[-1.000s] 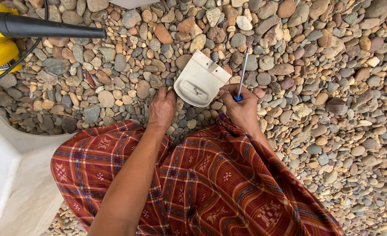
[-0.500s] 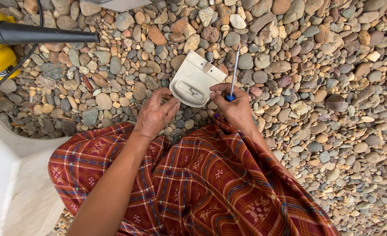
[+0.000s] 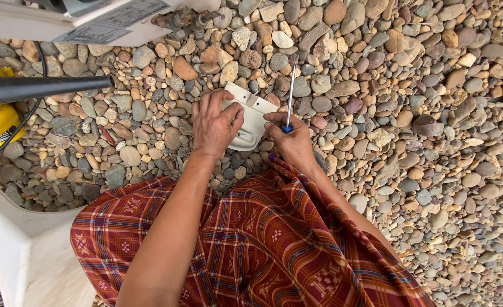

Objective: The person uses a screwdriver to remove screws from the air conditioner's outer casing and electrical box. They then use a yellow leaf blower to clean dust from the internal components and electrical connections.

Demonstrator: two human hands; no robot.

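A small cream plastic cover [image 3: 251, 122] lies on the pebbles in front of my knees. My left hand [image 3: 214, 124] rests on its left part, fingers spread over it. My right hand [image 3: 288, 139] touches the cover's right edge and grips a blue-handled screwdriver [image 3: 289, 96], its metal shaft pointing away from me. A red patterned cloth [image 3: 251, 244] covers my legs below both arms.
Round pebbles [image 3: 410, 113] cover the ground all around. A yellow blower with a black nozzle [image 3: 41, 88] lies at the left, its cable trailing down. A white appliance casing [image 3: 18, 250] stands at the lower left and another white unit [image 3: 92, 20] at the top.
My left hand has moved up from the ground onto the cream cover. My right hand with the screwdriver came in against the cover's right edge. The view shifted downward.
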